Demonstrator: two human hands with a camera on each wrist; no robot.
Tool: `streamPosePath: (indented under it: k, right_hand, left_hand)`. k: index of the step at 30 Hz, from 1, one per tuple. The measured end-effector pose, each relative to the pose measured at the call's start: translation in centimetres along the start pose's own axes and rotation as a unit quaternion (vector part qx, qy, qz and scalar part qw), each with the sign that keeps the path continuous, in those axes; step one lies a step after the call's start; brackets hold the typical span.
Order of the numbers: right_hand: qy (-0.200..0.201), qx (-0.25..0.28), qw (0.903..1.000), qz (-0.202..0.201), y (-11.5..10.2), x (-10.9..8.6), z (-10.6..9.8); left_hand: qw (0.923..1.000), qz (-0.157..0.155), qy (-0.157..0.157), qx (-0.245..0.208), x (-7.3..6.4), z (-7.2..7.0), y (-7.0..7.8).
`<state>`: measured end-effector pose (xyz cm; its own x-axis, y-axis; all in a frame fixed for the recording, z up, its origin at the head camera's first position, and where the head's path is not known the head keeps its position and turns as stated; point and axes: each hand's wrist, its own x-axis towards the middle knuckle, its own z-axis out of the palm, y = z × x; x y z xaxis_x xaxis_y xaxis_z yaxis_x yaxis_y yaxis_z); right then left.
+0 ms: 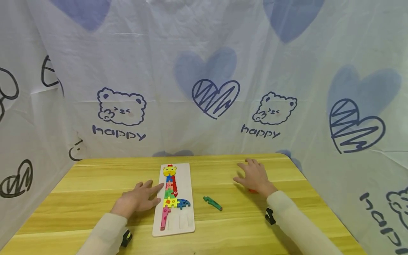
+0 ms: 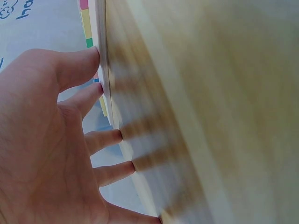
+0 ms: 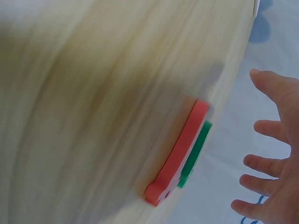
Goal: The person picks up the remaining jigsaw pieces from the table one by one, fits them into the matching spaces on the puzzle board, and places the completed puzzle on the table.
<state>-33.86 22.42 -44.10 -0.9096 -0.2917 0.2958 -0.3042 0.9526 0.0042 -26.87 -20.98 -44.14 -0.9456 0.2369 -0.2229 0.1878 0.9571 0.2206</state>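
A white giraffe puzzle board (image 1: pixel 183 177) lies upright on the table before me, with the colourful giraffe pieces set in it and a pink leg piece (image 1: pixel 165 218) at its lower left. My left hand (image 1: pixel 137 199) rests at the board's left side, fingers spread; in the left wrist view its thumb and forefinger touch the board's edge (image 2: pixel 103 60). With its fingers spread and holding nothing, my right hand (image 1: pixel 255 175) hovers over the right of the table. A red puzzle piece (image 3: pixel 180 149) lies below it, mostly hidden in the head view. A green leg piece (image 1: pixel 213 203) lies between board and right hand.
The wooden table (image 1: pixel 111 173) reaches back to a white curtain (image 1: pixel 165 71) printed with hearts and bears. Curtain also hangs at both sides. Two bare recesses show in the board's lower part, right of the pink piece.
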Motion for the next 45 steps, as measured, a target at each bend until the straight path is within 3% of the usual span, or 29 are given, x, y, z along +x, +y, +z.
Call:
streamPosePath:
  k: [7,20,45]
  right_hand:
    - [-0.025,-0.003,0.9988,0.042,1.7,-0.3,0.3]
    - [-0.076,0.005,0.9946,0.07,3.6,-0.4,1.3]
    - [-0.083,0.055,0.9881,0.117,3.8,-0.6,1.4]
  left_hand:
    - [1.0,-0.003,0.0,-0.001,-0.1,0.0,0.0]
    - [1.0,-0.002,0.0,-0.001,-0.1,-0.1,0.1]
    - [1.0,-0.005,-0.002,0.004,-0.1,-0.1,0.2]
